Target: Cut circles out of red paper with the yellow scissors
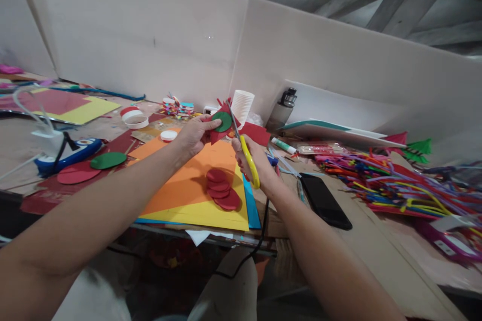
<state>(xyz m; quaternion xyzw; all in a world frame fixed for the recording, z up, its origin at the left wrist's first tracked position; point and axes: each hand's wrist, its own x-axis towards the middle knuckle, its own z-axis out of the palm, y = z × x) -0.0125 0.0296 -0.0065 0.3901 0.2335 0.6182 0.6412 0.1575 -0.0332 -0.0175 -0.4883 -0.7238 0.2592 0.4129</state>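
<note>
My left hand [196, 134] pinches a green paper circle [223, 121] together with a piece of red paper [218, 135] behind it. My right hand [254, 158] is closed round yellow-handled scissors [246, 155]; their blades lie against the red paper at the right edge of the green circle. Whether the blades are apart cannot be made out. Below my hands several red paper circles [222, 190] are piled on orange paper [169, 190], which lies over a yellow sheet [196, 216]. A further red piece [257, 134] rests behind my right hand.
White stacked cups [243, 105] and a dark bottle [281, 109] stand at the back. Right are a black phone [326, 200], a glue stick [283, 146] and many pipe cleaners [395, 185]. Left lie a blue power strip [70, 155], a green oval [108, 160] and a red oval [79, 172].
</note>
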